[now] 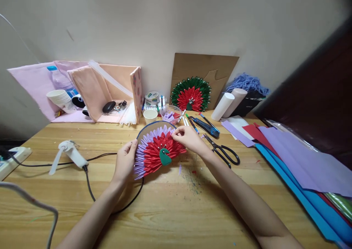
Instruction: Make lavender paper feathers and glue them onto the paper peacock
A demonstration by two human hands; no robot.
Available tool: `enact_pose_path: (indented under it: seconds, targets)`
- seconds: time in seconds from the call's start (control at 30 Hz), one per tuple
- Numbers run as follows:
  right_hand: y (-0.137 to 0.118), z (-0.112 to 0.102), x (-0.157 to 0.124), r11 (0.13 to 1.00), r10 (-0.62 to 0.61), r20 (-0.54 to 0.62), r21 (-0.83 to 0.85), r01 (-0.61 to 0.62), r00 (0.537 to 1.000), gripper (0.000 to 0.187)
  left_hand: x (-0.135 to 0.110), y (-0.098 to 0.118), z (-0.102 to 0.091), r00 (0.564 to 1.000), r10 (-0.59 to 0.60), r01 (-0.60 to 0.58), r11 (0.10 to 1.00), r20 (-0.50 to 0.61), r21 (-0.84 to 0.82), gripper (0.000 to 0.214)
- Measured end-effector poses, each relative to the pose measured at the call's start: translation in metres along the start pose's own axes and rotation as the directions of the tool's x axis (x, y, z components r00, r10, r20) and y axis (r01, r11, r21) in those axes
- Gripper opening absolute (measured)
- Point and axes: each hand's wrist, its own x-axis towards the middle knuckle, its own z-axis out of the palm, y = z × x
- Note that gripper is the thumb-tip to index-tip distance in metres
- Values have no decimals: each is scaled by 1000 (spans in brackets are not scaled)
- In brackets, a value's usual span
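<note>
Red petals [153,156] and purple petals [140,160] are layered on a fan-shaped peacock disc [158,146], which is held just above or against the wooden table [159,219]; contact with the wood cannot be made out. Clock positions are read from the middle of the disc. At nine o'clock the rim is clamped by the left hand [125,159], with the thumb laid along the edge of the petals. At one to two o'clock the edge of the petals is met by the right hand [188,138], whose thumb and forefinger are brought together at the tips; whether anything is pinched between them cannot be told. The long axis of the disc is set from eight to two o'clock, so that its body is found at seven to eight o'clock from the right fingertips and at three o'clock from the left grip. The upper right edge is approached more nearly by the right hand. A green bird head [165,157] is placed at five o'clock, and bare board [144,131] is exposed at eleven. Black-handled scissors [223,152] are seen near three o'clock, and a finished-looking peacock panel [191,95] is propped at one.
</note>
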Motion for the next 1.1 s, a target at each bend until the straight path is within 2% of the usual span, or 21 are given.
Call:
enact_pose_path:
  seconds: [0.23,0.4,0.7,1.1]
  targets:
    - [0,-7,1,997,4,85,76,-11,996,13,3,-1,0,1000,-22,22,999,-11,-30,32]
    - [-3,-12,-1,997,4,117,72,-12,993,14,5,-4,0,999,-34,34,999,-9,-23,33]
    - [-2,-11,-2,1000,9,46,4,-9,999,14,1,0,5,998,-51,50,998,-31,-24,33]
    - [0,-7,-3,999,16,49,-43,-13,999,13,-1,-3,5,998,-50,49,999,-24,-22,32]
